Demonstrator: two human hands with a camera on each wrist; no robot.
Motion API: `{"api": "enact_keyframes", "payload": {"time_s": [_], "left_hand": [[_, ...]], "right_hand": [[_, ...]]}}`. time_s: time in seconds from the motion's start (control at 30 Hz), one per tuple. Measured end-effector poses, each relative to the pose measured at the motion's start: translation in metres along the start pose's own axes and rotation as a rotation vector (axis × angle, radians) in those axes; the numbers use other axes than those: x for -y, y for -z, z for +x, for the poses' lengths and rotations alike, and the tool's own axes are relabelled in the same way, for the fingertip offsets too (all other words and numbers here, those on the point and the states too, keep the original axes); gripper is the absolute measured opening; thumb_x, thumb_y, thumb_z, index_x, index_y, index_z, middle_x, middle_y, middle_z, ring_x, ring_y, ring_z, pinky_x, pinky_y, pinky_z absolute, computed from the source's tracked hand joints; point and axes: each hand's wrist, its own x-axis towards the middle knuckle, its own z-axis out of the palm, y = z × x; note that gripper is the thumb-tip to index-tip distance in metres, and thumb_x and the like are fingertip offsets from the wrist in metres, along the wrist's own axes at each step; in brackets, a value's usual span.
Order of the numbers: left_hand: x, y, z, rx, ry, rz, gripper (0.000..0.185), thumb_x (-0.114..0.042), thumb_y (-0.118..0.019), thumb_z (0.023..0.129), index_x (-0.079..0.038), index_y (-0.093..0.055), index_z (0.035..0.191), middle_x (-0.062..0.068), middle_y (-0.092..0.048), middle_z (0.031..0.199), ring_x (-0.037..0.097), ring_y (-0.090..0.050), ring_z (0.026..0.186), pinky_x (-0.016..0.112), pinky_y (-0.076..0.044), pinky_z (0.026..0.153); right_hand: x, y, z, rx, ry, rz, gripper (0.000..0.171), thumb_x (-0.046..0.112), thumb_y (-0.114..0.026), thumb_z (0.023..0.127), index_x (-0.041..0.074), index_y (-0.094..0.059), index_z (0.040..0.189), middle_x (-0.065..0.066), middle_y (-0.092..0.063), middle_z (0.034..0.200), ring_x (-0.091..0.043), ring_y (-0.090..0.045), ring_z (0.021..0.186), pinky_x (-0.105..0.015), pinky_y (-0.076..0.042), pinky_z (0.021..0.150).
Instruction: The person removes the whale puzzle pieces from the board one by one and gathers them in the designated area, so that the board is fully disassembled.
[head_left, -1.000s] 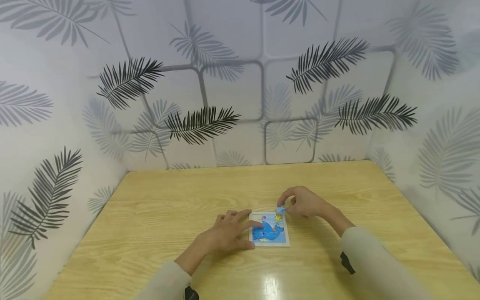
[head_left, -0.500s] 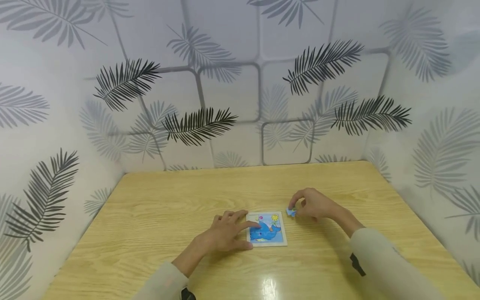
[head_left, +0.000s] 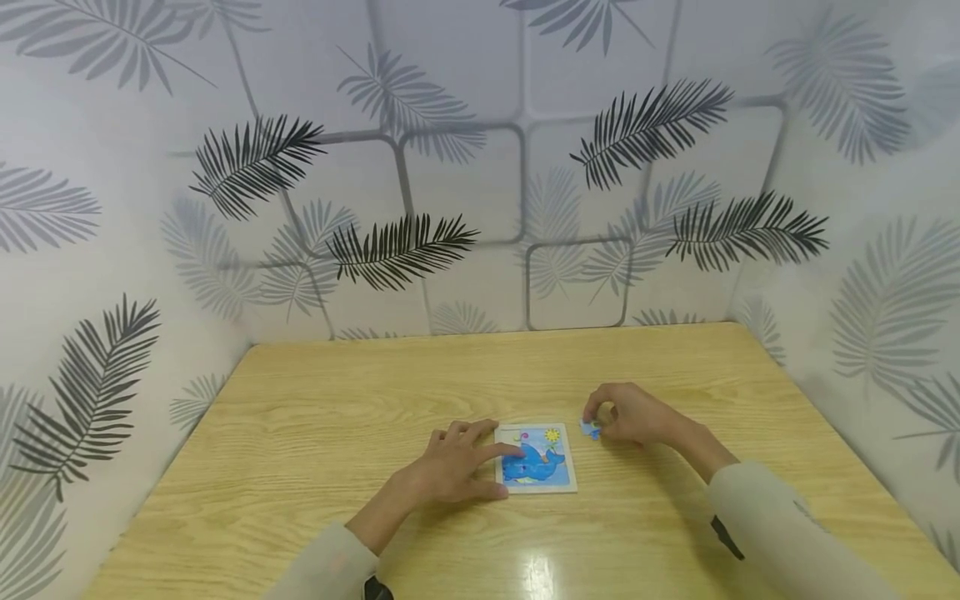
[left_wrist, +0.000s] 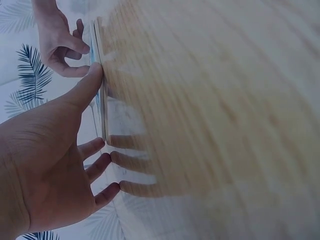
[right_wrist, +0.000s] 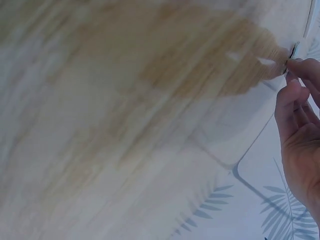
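My left hand (head_left: 450, 467) lies flat with fingers spread, fingertips pressing the left edge of the puzzle board (head_left: 537, 459) near the middle of the bench (head_left: 315, 433). My right hand (head_left: 628, 414) rests curled just right of the board, thumb and forefinger pinching a small blue puzzle piece (head_left: 590, 429) low at the bench surface, just beside the board's upper right corner. Leaf-patterned walls (head_left: 465, 167) enclose the bench.
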Motion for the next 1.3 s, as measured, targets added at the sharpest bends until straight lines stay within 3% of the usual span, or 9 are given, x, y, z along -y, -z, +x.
{"api": "enact_keyframes", "payload": {"time_s": [0.27, 0.47, 0.63, 0.83, 1.07, 1.3], "left_hand": [[0.002, -0.005, 0.002, -0.019, 0.000, 0.029, 0.059, -0.062, -0.060, 0.098, -0.047, -0.045, 0.154, 0.012, -0.030, 0.168, 0.043, -0.037, 0.144, 0.064, -0.036, 0.107], [-0.005, 0.005, -0.001, -0.001, -0.004, 0.008, 0.058, -0.057, -0.063, 0.099, -0.044, -0.048, 0.153, 0.016, -0.031, 0.167, 0.044, -0.038, 0.142, 0.063, -0.036, 0.105], [-0.008, 0.010, -0.003, 0.011, 0.006, 0.012, 0.058, -0.056, -0.063, 0.099, -0.042, -0.048, 0.153, 0.016, -0.031, 0.166, 0.044, -0.038, 0.141, 0.063, -0.036, 0.105], [-0.007, 0.006, -0.001, 0.026, 0.010, 0.019, 0.059, -0.059, -0.060, 0.100, -0.043, -0.046, 0.155, 0.015, -0.030, 0.167, 0.043, -0.038, 0.142, 0.062, -0.037, 0.103], [-0.007, 0.007, 0.000, 0.011, 0.012, 0.059, 0.059, -0.060, -0.059, 0.100, -0.043, -0.045, 0.155, 0.015, -0.031, 0.167, 0.042, -0.038, 0.142, 0.061, -0.038, 0.102], [-0.011, 0.013, -0.003, 0.046, 0.032, 0.016, 0.059, -0.058, -0.061, 0.099, -0.041, -0.047, 0.154, 0.014, -0.031, 0.167, 0.040, -0.037, 0.142, 0.060, -0.036, 0.104]], "right_hand": [[0.004, 0.002, 0.001, 0.010, 0.045, -0.003, 0.024, -0.011, -0.068, 0.088, 0.007, -0.070, 0.105, -0.015, -0.063, 0.119, -0.008, -0.047, 0.040, -0.027, -0.045, 0.039], [0.024, -0.002, 0.012, 0.008, 0.076, 0.037, 0.014, -0.002, -0.067, 0.096, 0.003, -0.068, 0.109, -0.014, -0.064, 0.111, -0.016, -0.049, 0.039, -0.034, -0.048, 0.038], [0.043, -0.017, 0.030, 0.079, 0.101, 0.069, 0.022, -0.002, -0.067, 0.096, 0.004, -0.070, 0.117, -0.014, -0.066, 0.111, -0.009, -0.047, 0.044, -0.027, -0.046, 0.042], [0.054, -0.036, 0.048, 0.186, 0.169, 0.010, 0.037, -0.002, -0.070, 0.096, 0.011, -0.070, 0.130, -0.009, -0.064, 0.112, -0.010, -0.051, 0.070, -0.023, -0.045, 0.056], [0.062, -0.038, 0.056, 0.171, 0.239, -0.154, 0.032, -0.001, -0.075, 0.092, 0.017, -0.075, 0.119, -0.005, -0.063, 0.107, -0.022, -0.060, 0.100, -0.036, -0.051, 0.082], [0.069, -0.042, 0.057, 0.178, 0.198, -0.179, 0.036, -0.003, -0.076, 0.090, 0.020, -0.072, 0.116, -0.005, -0.060, 0.109, -0.022, -0.059, 0.102, -0.042, -0.053, 0.084]]}}
